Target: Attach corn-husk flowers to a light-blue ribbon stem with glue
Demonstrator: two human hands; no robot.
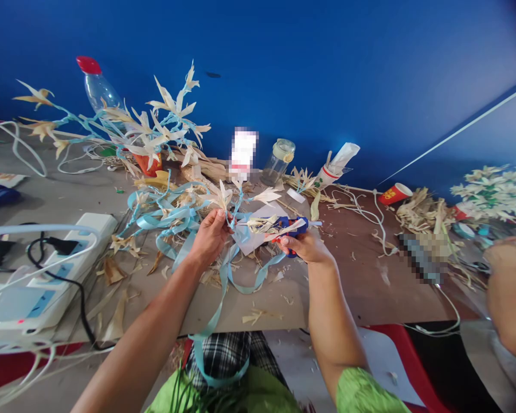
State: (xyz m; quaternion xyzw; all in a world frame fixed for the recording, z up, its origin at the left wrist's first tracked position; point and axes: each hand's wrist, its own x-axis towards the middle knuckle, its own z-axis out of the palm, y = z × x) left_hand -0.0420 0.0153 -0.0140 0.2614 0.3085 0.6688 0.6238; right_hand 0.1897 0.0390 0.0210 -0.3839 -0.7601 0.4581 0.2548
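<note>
My left hand (210, 234) is closed in a pinch on a light-blue wrapped stem carrying a dried-husk flower (221, 197), held just above the table. My right hand (306, 246) grips a blue glue gun (293, 226) lying sideways, its nozzle pointing left toward the stem. A small husk flower (263, 223) lies over the gun's barrel. A loop of light-blue ribbon (223, 304) trails from the stem down over the table edge into my lap. A white sheet (251, 236) sits under the work.
A branch of husk flowers (155, 123) stands at the back left beside a plastic bottle (97, 86). A white power strip (51, 267) with cables lies at left. A glass jar (278, 160), paper cups (393, 194) and husk scraps (421, 215) litter the table. Another person's hand (509, 258) works at right.
</note>
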